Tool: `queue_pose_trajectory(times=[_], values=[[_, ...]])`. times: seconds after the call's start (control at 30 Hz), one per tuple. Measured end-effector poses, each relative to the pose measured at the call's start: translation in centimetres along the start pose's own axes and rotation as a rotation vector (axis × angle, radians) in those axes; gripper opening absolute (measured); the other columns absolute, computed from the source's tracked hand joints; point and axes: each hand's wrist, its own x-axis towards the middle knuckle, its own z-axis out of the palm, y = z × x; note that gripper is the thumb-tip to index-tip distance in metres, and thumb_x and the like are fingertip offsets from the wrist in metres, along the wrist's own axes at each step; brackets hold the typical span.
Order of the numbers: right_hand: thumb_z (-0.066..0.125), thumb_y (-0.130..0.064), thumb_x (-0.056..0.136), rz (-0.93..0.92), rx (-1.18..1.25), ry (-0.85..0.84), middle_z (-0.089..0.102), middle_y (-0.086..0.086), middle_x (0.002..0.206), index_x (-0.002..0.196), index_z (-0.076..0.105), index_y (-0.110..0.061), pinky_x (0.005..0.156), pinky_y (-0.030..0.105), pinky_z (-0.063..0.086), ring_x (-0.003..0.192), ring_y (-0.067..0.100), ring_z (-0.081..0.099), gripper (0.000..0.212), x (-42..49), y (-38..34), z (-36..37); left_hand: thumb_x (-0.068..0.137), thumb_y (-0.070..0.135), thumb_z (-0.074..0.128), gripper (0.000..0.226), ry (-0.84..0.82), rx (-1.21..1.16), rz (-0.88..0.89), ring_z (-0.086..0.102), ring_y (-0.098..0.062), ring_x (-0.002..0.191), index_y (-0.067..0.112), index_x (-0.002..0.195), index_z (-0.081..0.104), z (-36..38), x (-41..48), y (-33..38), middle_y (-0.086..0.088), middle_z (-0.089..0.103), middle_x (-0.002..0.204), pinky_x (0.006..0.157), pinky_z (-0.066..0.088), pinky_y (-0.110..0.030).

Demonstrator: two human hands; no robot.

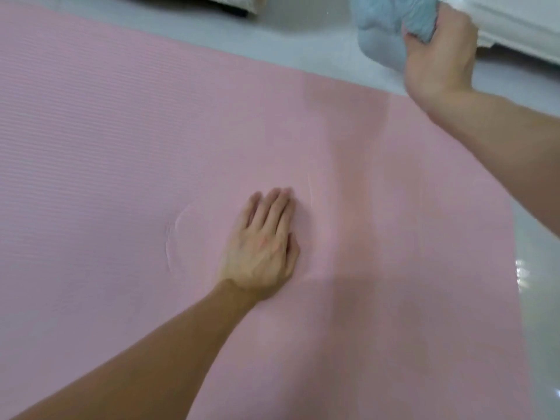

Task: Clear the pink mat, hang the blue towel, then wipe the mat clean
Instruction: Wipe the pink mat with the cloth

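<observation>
The pink mat (121,147) covers most of the floor in view, ribbed, with a faint round dent near its middle. My left hand (263,244) lies flat on the mat with straight fingers, pressing it down. Beyond the mat's far right edge, my right hand (439,53) grips a bunched light blue towel (381,28) above the pale floor. Part of the towel runs out of the top of the frame.
A glossy pale floor (303,47) borders the mat at the top and right. A white moulded edge (515,28) sits at the top right beside my right hand. A dark-based object (212,4) shows at the top centre.
</observation>
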Motion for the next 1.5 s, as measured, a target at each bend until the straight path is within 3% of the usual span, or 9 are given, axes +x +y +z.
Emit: queue_pose_trajectory(times=[0.1,0.2,0.3,0.4,0.57,0.83,1.03,1.27,1.5], values=[[0.04,-0.009,0.086,-0.14,-0.161,-0.038,0.067,0.016,0.112,0.116,0.063,-0.016,0.081,0.041,0.041,0.104,0.039,0.058,0.038,0.4,-0.3,2.2,0.093,0.026,0.042,0.052,0.022,0.0,-0.009,0.045,-0.031,0.135,-0.003,0.135,0.052,0.0,0.0,0.0,-0.016,0.049,0.144,0.112,0.034,-0.048],[0.041,-0.008,0.092,-0.176,-0.302,-0.321,0.06,0.02,0.127,0.13,0.058,-0.016,0.093,0.044,0.043,0.115,0.041,0.055,0.042,-1.3,1.0,4.7,0.092,0.027,0.044,0.052,0.015,-0.001,-0.015,0.045,-0.03,0.135,-0.002,0.135,0.053,0.0,-0.2,0.0,-0.015,0.049,0.145,0.113,0.033,-0.048],[0.041,-0.003,0.093,-0.164,-0.483,-0.571,0.028,0.012,0.157,0.152,0.029,-0.016,0.108,0.045,0.034,0.139,0.035,0.031,0.062,-3.4,2.1,6.6,0.093,0.026,0.045,0.051,0.022,-0.007,-0.023,0.044,-0.03,0.136,-0.001,0.136,0.052,0.2,-0.2,0.0,-0.014,0.048,0.146,0.114,0.031,-0.047],[0.042,-0.003,0.093,-0.178,-0.517,-0.565,0.016,0.008,0.161,0.155,0.02,-0.018,0.112,0.046,0.031,0.144,0.033,0.022,0.067,-3.7,2.1,6.9,0.094,0.026,0.043,0.051,0.013,-0.012,-0.023,0.042,-0.03,0.137,-0.001,0.137,0.051,0.3,-0.3,-0.1,-0.014,0.047,0.147,0.115,0.03,-0.047],[0.043,-0.007,0.096,-0.235,-0.51,-0.593,0.023,0.011,0.159,0.153,0.025,-0.017,0.105,0.045,0.033,0.135,0.038,0.033,0.061,-5.0,2.0,5.6,0.093,0.028,0.043,0.053,-0.026,-0.013,-0.031,0.042,-0.029,0.137,0.0,0.138,0.05,0.1,-0.4,-0.1,-0.014,0.047,0.147,0.116,0.027,-0.046],[0.049,-0.001,0.082,-0.328,-0.61,-0.589,0.031,0.017,0.155,0.151,0.029,-0.009,0.106,0.047,0.03,0.142,0.037,0.026,0.072,-13.4,2.4,4.6,0.093,0.027,0.042,0.053,-0.055,-0.023,-0.031,0.04,-0.029,0.138,0.0,0.139,0.049,-0.2,-0.4,0.0,-0.014,0.046,0.147,0.117,0.024,-0.046],[0.024,-0.017,0.07,-0.337,-0.503,-0.557,0.049,0.019,0.143,0.141,0.048,-0.007,0.109,0.054,0.036,0.134,0.042,0.042,0.075,-20.9,2.9,2.9,0.09,0.027,0.045,0.052,-0.008,-0.028,-0.014,0.045,-0.03,0.134,-0.001,0.133,0.054,-0.2,-0.5,0.1,-0.015,0.052,0.142,0.115,0.029,-0.046],[0.029,-0.015,0.074,-0.315,-0.384,-0.562,0.047,0.015,0.145,0.14,0.049,-0.009,0.111,0.048,0.02,0.138,0.039,0.038,0.07,-30.5,3.2,-0.8,0.091,0.031,0.041,0.055,-0.067,-0.003,0.039,0.043,-0.032,0.135,0.0,0.136,0.05,0.0,-0.6,-0.2,-0.016,0.05,0.142,0.116,0.027,-0.046],[0.049,0.005,0.074,-0.388,-0.263,-0.537,0.04,0.014,0.15,0.143,0.046,-0.007,0.113,0.057,0.027,0.143,0.036,0.03,0.07,-41.1,3.7,-4.3,0.1,0.027,0.022,0.057,-0.181,0.105,-0.005,0.022,-0.032,0.146,-0.003,0.149,0.026,-0.3,-0.7,0.6,-0.018,0.027,0.156,0.121,0.013,-0.048]])
